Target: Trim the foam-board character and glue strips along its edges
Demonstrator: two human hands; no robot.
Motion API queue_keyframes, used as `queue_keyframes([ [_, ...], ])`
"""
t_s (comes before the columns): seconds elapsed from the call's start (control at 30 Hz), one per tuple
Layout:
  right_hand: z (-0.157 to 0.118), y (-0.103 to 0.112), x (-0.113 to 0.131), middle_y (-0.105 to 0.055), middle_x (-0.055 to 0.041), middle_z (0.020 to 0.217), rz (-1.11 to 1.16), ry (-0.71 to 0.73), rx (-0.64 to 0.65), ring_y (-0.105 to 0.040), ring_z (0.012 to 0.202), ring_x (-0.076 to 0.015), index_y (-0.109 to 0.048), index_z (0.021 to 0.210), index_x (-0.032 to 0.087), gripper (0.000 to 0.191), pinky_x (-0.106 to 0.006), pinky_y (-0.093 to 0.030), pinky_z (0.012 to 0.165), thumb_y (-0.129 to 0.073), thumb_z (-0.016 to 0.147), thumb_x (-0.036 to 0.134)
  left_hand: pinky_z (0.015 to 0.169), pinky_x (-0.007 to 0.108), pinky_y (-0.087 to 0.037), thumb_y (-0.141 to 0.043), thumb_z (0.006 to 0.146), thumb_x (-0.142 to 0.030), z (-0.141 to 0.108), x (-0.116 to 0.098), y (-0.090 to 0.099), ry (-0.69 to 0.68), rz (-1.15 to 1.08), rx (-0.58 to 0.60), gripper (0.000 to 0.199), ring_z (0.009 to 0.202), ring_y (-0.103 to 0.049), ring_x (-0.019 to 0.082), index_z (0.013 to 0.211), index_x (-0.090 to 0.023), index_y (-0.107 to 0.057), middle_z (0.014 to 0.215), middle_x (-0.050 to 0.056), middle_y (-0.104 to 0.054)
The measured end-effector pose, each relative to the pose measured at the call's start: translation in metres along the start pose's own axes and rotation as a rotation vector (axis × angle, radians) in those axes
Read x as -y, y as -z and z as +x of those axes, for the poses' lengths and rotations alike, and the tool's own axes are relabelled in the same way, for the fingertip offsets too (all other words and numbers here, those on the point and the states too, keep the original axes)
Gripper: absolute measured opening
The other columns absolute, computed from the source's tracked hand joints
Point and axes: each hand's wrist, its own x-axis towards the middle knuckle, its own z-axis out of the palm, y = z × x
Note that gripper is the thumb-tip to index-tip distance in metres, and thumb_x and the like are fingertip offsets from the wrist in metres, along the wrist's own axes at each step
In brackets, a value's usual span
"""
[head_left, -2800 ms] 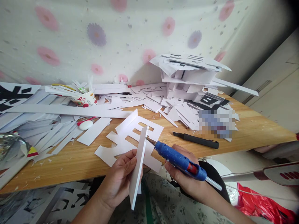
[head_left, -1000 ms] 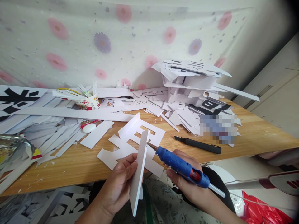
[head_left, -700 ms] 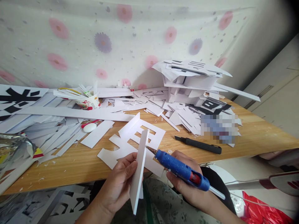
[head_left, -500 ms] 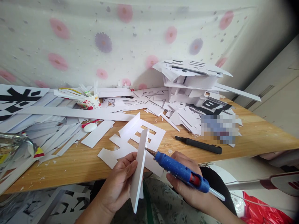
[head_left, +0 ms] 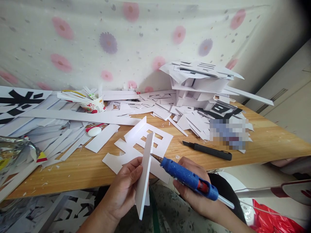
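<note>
My left hand [head_left: 126, 184] pinches a narrow white foam board piece [head_left: 144, 181], held upright on its edge near the table's front. A blue glue gun [head_left: 188, 178] with a clear glue stick at its back is in my right hand [head_left: 194, 191], fingers wrapped round it. Its metal nozzle meets the right edge of the white piece, and a rough line of glue shows on the edge above that point. Behind the piece, a white cut-out character shape [head_left: 136, 149] lies on the wooden table [head_left: 80, 174], partly hidden by it and my left hand.
A black utility knife [head_left: 211, 152] lies right of the cut-out. White strips [head_left: 102, 139] and a paper cup [head_left: 93, 105] are at the left. A stack of white box-like pieces [head_left: 206, 84] stands at the back right, and a foil bag [head_left: 17, 152] at the left edge.
The view has shifted very slightly. Both hands, the white piece and the glue gun keep nearly the same positions.
</note>
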Motion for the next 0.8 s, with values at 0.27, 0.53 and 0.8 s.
queue_keyframes([
  [0.27, 0.0032, 0.0042, 0.0014, -0.048, 0.0024, 0.057, -0.042, -0.012, 0.019, -0.05, 0.05, -0.012, -0.044, 0.06, 0.021, 0.022, -0.023, -0.039, 0.045, -0.057, 0.079, 0.022, 0.05, 0.015, -0.044, -0.077, 0.074, -0.028, -0.0022, 0.0006, 0.0008, -0.001, 0.018, -0.03, 0.024, 0.041, -0.045, 0.004, 0.093, -0.016, -0.07, 0.05, -0.004, -0.052],
  [0.53, -0.0003, -0.0005, 0.0001, -0.049, 0.0017, 0.056, 0.004, 0.018, 0.008, -0.05, 0.05, -0.013, -0.044, 0.06, 0.022, 0.022, -0.026, -0.037, 0.045, -0.057, 0.078, 0.021, 0.047, 0.014, -0.042, -0.079, 0.071, -0.027, -0.0007, -0.0014, -0.0021, -0.004, -0.005, -0.026, 0.025, 0.043, -0.047, 0.005, 0.09, -0.014, -0.07, 0.052, -0.003, -0.055],
  [0.8, -0.0028, -0.0017, 0.0016, -0.049, 0.0014, 0.055, 0.01, 0.015, 0.014, -0.05, 0.049, -0.0133, -0.043, 0.06, 0.022, 0.021, -0.027, -0.038, 0.044, -0.056, 0.076, 0.019, 0.055, 0.016, -0.049, -0.081, 0.069, -0.023, -0.0009, -0.0002, 0.0003, -0.019, -0.037, -0.062, 0.023, 0.044, -0.047, 0.004, 0.087, -0.014, -0.068, 0.055, -0.003, -0.056],
])
